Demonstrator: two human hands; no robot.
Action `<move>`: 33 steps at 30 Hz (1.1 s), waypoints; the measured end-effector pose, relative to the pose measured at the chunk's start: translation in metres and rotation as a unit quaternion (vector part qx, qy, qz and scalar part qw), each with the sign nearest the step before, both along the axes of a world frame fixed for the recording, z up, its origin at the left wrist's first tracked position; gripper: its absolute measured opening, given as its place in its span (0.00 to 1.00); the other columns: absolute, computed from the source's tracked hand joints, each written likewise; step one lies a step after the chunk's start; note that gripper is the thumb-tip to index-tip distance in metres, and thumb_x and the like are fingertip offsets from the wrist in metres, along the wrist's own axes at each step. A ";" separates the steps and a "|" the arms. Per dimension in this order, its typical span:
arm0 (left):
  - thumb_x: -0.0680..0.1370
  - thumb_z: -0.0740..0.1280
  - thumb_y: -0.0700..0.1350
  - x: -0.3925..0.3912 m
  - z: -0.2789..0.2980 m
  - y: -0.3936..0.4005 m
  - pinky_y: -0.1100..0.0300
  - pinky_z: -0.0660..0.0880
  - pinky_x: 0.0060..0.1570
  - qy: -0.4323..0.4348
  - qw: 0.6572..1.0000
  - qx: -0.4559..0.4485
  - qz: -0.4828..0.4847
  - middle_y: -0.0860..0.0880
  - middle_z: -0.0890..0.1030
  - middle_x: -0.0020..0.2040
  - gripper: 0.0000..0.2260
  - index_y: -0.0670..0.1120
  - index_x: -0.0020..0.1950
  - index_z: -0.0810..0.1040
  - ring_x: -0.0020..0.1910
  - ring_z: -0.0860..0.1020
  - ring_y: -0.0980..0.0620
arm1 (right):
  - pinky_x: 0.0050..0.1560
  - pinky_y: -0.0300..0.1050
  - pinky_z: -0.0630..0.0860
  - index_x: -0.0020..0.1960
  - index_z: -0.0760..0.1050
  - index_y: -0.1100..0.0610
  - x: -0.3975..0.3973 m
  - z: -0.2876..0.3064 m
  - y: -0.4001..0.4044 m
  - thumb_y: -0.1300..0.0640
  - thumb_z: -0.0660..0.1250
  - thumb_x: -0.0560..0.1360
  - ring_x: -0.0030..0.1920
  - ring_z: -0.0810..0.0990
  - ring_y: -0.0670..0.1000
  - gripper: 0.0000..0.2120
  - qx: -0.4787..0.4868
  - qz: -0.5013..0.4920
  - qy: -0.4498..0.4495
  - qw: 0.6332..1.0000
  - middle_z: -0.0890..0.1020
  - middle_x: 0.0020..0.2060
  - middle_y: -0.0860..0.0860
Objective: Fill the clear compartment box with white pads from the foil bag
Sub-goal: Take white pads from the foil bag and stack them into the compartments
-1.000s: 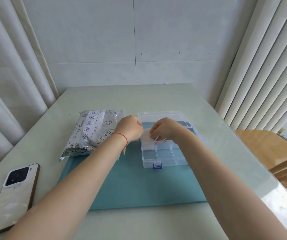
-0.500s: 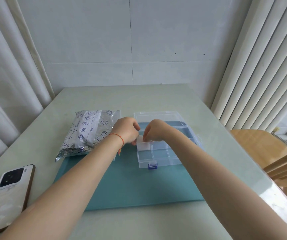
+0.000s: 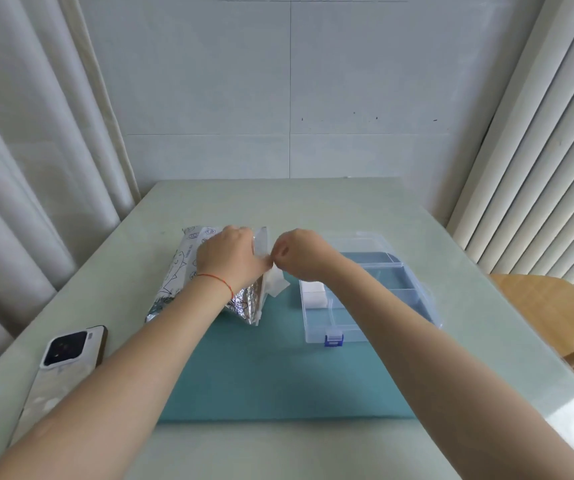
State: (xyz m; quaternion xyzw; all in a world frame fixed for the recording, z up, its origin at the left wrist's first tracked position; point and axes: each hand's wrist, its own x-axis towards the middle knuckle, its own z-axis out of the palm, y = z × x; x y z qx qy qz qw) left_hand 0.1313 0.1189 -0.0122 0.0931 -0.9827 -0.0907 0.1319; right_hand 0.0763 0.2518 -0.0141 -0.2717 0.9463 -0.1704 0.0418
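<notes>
Fingers [image 3: 280,252] of both hands pinch 1 pad [image 3: 276,285] at bag [image 3: 188,271]; 1 stack in box [image 3: 413,306].

The clear compartment box [image 3: 368,292] lies open on a teal mat [image 3: 278,368], its blue latch [image 3: 333,339] on the near wall. A stack of white pads [image 3: 313,294] fills its left rear compartment. Just left of the box, the foil bag [image 3: 188,268] rests with its open mouth lifted. The left hand [image 3: 228,259] grips the bag's mouth, while the right hand [image 3: 301,252] pinches a white pad [image 3: 276,284] at that opening. Well left of the box, a phone [image 3: 65,362] lies on the table [image 3: 313,209].
</notes>
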 end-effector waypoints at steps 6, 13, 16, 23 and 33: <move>0.70 0.69 0.57 -0.007 -0.011 0.002 0.60 0.64 0.33 -0.044 0.998 -0.043 0.005 0.48 0.76 0.42 0.15 0.47 0.40 0.72 0.38 0.74 0.47 | 0.60 0.51 0.73 0.68 0.66 0.60 -0.008 -0.017 -0.009 0.51 0.66 0.76 0.61 0.74 0.59 0.25 0.044 -0.018 -0.055 0.997 0.76 0.62 0.57; 0.74 0.63 0.44 -0.006 -0.012 -0.014 0.55 0.69 0.33 -0.013 0.997 0.074 -0.014 0.41 0.78 0.37 0.08 0.42 0.38 0.75 0.35 0.75 0.43 | 0.62 0.47 0.70 0.73 0.64 0.59 -0.019 -0.015 -0.011 0.52 0.61 0.78 0.65 0.73 0.57 0.25 0.005 -0.050 -0.095 0.994 0.73 0.68 0.56; 0.72 0.64 0.44 -0.005 -0.021 -0.029 0.57 0.68 0.33 -0.011 0.983 0.185 -0.009 0.46 0.74 0.31 0.08 0.46 0.34 0.71 0.31 0.72 0.46 | 0.64 0.48 0.69 0.70 0.69 0.61 -0.020 -0.010 -0.019 0.56 0.58 0.79 0.66 0.73 0.58 0.21 -0.018 -0.056 -0.112 0.992 0.74 0.67 0.57; 0.74 0.65 0.46 -0.002 -0.031 -0.044 0.50 0.80 0.45 0.009 0.954 0.298 -0.013 0.47 0.83 0.33 0.08 0.43 0.39 0.77 0.34 0.83 0.48 | 0.41 0.47 0.71 0.38 0.73 0.62 -0.025 -0.012 -0.030 0.54 0.58 0.78 0.42 0.72 0.56 0.15 -0.092 -0.079 -0.084 0.989 0.77 0.37 0.56; 0.74 0.65 0.46 -0.002 -0.028 -0.042 0.53 0.78 0.44 0.024 0.955 0.297 -0.006 0.48 0.82 0.36 0.08 0.43 0.39 0.78 0.41 0.81 0.46 | 0.41 0.43 0.69 0.47 0.78 0.56 -0.018 -0.012 -0.033 0.52 0.72 0.72 0.43 0.74 0.51 0.08 -0.081 -0.010 0.019 0.996 0.78 0.42 0.50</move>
